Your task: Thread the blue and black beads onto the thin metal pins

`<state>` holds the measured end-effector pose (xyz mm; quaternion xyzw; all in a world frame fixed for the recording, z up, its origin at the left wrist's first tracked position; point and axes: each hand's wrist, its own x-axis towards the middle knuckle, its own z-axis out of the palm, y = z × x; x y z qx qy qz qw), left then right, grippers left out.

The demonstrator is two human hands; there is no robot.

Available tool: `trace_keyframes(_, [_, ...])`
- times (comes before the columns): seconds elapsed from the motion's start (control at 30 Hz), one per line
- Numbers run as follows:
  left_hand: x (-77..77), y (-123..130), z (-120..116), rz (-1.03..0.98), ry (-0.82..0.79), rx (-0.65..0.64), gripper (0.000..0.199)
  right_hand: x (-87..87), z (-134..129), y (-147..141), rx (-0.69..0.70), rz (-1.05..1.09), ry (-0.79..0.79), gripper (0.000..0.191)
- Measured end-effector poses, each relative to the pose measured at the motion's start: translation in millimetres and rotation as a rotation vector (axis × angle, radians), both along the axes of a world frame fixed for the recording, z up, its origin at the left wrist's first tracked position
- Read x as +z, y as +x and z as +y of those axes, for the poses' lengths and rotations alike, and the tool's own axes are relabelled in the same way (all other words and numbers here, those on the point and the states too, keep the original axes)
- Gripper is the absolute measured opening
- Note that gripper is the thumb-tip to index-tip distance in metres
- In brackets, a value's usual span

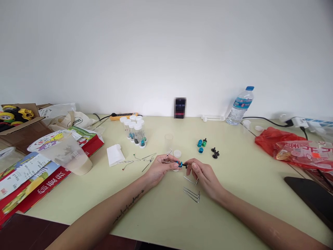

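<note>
My left hand (160, 169) is closed in a pinch around a small blue metal fitting (180, 164), and a thin metal rod (163, 161) shows along its fingers. A black flanged screw (185, 165) sticks out of the fitting to the right. My right hand (204, 173) has its thumb and fingertips curled at the screw's head. Just below that hand is a bent hex key (190, 180); whether the hand touches it I cannot tell. Several more hex keys (191, 195) lie nearer the table's front edge. A white round cap (177, 153) lies behind my hands.
Blue and green fittings (200, 143) and black screws (215, 153) lie right of centre. Capped clear tubes (137, 132) stand back left, near bent rods (140, 158) and a white packet (115, 155). A water bottle (240, 106), red bag (270, 140) and tilted plastic cup (70, 154) flank the table.
</note>
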<state>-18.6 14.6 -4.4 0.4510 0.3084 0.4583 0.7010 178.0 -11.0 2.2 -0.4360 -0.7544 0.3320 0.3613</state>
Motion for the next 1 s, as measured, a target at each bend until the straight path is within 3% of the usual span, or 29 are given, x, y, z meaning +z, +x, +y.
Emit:
trace_keyframes(0.4, [-1.2,-1,0,-0.034,-0.001,0.014,0.022,-5.8,2,1,0.008,-0.032,-0.012,0.048])
trace_keyframes(0.67, [0.5,0,0,-0.025,0.009,-0.008,0.022,5.2,-2,-4,-0.095,-0.011,-0.031,0.028])
trace_keyframes(0.87, [0.9,1,-2,0.015,0.011,-0.005,0.024,7.8,-2,-5,-0.034,-0.113,-0.028,0.038])
trace_keyframes(1.0, [1.6,0,-2,0.033,0.018,-0.010,0.024,7.1,-2,-6,-0.042,-0.127,-0.004,0.032])
